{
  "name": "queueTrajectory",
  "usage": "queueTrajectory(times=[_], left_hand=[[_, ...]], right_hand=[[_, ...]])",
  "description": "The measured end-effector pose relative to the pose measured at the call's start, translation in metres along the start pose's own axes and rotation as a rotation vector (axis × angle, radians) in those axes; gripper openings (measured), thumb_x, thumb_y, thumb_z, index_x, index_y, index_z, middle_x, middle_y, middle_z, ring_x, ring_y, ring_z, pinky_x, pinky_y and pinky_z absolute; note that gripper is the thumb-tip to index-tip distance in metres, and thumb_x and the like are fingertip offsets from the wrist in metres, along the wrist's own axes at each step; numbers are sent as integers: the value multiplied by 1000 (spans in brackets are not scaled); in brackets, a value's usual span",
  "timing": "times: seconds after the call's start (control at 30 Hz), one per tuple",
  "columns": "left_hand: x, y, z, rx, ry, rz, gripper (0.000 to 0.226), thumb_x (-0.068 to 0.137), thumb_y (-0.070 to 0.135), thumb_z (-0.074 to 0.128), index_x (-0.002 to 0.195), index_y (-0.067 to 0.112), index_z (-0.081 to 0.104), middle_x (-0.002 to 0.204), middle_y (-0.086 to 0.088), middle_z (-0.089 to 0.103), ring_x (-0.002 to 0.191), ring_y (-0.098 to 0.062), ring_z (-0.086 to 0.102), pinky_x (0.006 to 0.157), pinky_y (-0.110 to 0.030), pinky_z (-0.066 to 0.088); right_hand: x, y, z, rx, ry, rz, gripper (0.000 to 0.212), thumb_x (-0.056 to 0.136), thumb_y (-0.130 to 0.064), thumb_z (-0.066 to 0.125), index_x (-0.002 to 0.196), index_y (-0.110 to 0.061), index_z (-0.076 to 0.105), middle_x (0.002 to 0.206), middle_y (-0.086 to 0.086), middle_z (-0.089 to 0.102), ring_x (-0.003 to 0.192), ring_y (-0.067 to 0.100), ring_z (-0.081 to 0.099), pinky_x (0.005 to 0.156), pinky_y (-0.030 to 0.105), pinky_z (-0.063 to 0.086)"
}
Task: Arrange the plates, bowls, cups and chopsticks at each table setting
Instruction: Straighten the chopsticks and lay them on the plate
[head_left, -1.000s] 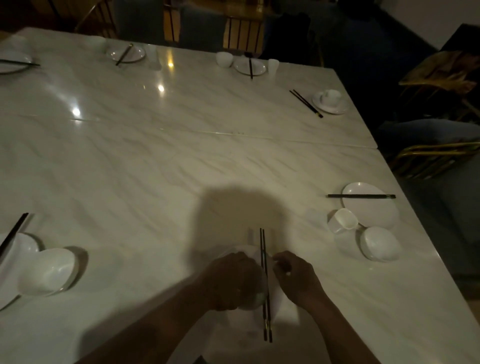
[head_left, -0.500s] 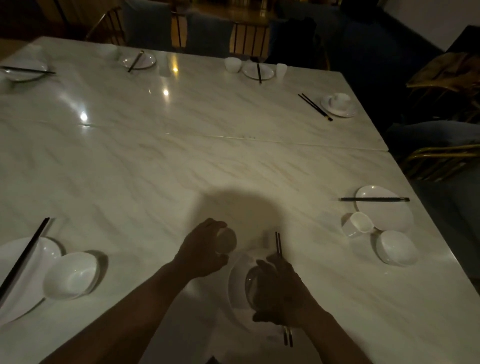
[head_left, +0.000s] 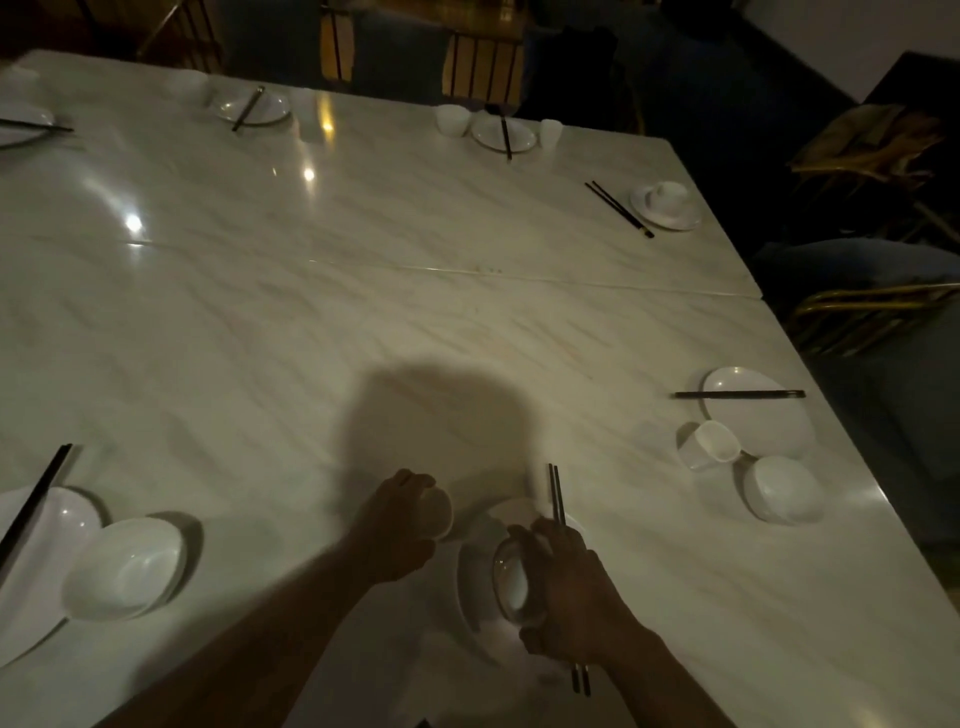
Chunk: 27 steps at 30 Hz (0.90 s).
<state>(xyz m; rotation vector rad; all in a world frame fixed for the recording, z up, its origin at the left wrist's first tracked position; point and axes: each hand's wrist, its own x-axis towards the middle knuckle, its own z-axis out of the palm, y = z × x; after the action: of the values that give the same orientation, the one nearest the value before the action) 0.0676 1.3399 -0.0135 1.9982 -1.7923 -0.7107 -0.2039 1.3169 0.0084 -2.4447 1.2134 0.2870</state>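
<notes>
At the near setting a white plate (head_left: 475, 582) lies on the marble table (head_left: 363, 312). My left hand (head_left: 400, 525) grips a small white cup (head_left: 439, 514) just left of the plate. My right hand (head_left: 566, 592) is closed around a white bowl (head_left: 511, 579), tilted on its side over the plate. Dark chopsticks (head_left: 557, 493) run under my right hand along the plate's right side; their near ends show below my wrist.
A right-hand setting has a plate (head_left: 763, 421), chopsticks (head_left: 737, 394), a tipped cup (head_left: 709, 444) and an upturned bowl (head_left: 782, 488). At left sit a bowl (head_left: 124, 566) and plate (head_left: 57, 525). More settings line the far edge; chairs (head_left: 857, 312) surround the table.
My left hand has lifted the cup off to the plate's left. My right hand has moved from the chopsticks onto the bowl and tipped it.
</notes>
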Motion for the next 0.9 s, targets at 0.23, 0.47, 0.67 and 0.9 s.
queueTrajectory(times=[0.23,0.47,0.67,0.9], left_hand=[[-1,-5,4,-8,9,18,77,58,33,79,128,20,52,122,0,54,105,-24,59,81,-30,52],[0,9,11,0,56,65,79,63,38,74,135,19,47,132,-5,49,118,-28,52,90,-34,49],[10,44,13,68,221,132,58,68,29,72,123,15,57,121,-6,57,115,-26,52,90,-37,49],[10,79,34,-1,196,72,45,73,30,61,118,24,59,111,4,61,106,-20,56,84,-38,52]], right_hand=[[0,5,-25,237,112,86,122,47,-58,73,154,-32,21,152,-2,26,137,23,32,108,38,39],[-14,54,-63,239,318,194,119,46,-56,81,148,-28,27,141,-4,39,126,21,40,100,43,43],[-19,99,-64,148,235,319,120,45,-59,81,146,-32,23,140,-2,39,124,25,43,96,45,47],[-19,129,-45,150,109,305,123,44,-61,73,151,-28,20,146,-2,34,130,26,38,101,42,44]])
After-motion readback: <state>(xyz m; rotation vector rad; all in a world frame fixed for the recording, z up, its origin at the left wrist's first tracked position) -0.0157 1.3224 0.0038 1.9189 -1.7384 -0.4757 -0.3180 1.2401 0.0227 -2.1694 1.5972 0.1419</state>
